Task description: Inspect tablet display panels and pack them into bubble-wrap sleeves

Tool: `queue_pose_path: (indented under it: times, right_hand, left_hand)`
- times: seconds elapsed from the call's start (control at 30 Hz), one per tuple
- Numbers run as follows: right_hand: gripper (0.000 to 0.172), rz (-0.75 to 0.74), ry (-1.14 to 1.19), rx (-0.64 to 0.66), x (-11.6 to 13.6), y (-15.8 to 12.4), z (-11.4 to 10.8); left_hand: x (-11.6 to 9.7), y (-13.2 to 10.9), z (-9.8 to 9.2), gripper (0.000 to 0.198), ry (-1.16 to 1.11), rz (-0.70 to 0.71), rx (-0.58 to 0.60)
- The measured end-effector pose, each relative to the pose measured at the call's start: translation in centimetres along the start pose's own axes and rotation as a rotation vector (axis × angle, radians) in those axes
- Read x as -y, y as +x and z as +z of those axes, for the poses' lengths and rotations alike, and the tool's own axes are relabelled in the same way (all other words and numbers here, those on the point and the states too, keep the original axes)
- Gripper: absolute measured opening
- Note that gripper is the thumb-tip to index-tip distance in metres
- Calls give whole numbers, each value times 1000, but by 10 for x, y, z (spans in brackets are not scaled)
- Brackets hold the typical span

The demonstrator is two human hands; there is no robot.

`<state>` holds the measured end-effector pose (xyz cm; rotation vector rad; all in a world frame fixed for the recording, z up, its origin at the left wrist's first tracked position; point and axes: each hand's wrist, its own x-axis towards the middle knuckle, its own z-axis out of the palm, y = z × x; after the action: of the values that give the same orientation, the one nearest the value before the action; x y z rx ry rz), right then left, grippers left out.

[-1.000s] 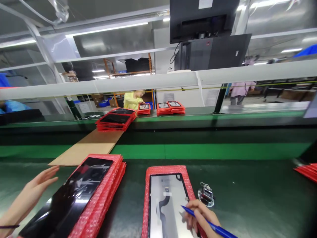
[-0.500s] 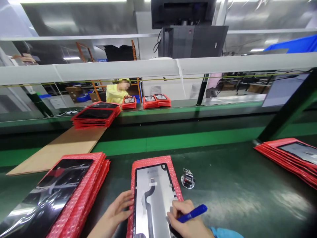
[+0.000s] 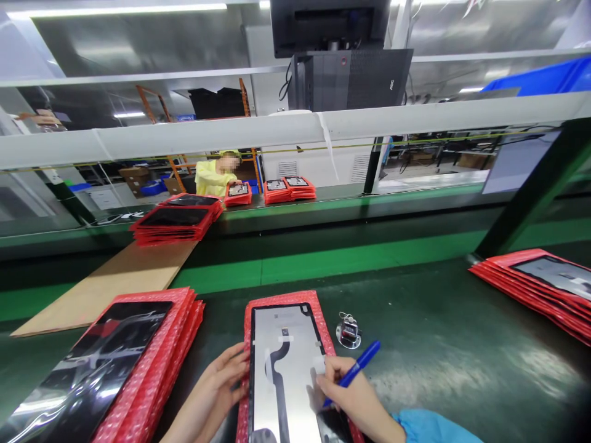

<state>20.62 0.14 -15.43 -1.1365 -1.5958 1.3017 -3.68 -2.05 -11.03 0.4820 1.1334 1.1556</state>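
A silver panel with a black flex cable (image 3: 281, 369) lies face down on a red bubble-wrap sheet (image 3: 286, 298) in front of me. My right hand (image 3: 351, 397) grips a blue pen (image 3: 353, 372), its tip touching the panel's right side. My left hand (image 3: 217, 387) rests against the left edge of the panel and wrap, fingers curled along it.
A stack of red wraps topped by a black glossy panel (image 3: 106, 363) sits at my left. A small metal tally counter (image 3: 348, 332) stands right of the panel. Another red stack (image 3: 540, 283) lies at far right. Beyond, a cardboard sheet (image 3: 115, 280), more stacks (image 3: 175, 218) and a person in yellow (image 3: 215, 175).
My left hand came from beside the left stack to the panel's left edge. My right hand turned the pen tip down onto the panel. The view shifted right, revealing the right stack.
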Motion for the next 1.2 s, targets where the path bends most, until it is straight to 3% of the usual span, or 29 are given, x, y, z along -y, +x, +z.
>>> queue_pose_path:
  times: [0.13,0.33,0.5,0.63,0.7,0.87,1.03,1.2]
  right_hand:
    - [49,57,186,16,0,4,0]
    - [51,-17,304,-86,8,5,-13]
    - [38,-124,383,-247,27,5,-51]
    - [44,-112,417,-263,50,9,-71]
    - [47,-69,400,-229,63,11,-72]
    - [33,-72,402,-152,86,12,-61]
    - [37,-114,458,-207,107,8,-52]
    - [33,-148,252,-244,136,4,-48]
  left_hand:
    - [9,6,26,33,44,14,184]
    - [20,14,41,48,77,107,167]
    - [-13,0,52,50,129,248,122]
    - [-42,-8,64,48,139,345,121]
    - [-52,-10,69,50,136,398,133]
    - [-70,-15,79,57,132,466,190]
    - [-87,-18,87,65,66,451,215]
    - [-98,-21,89,72,3,458,149]
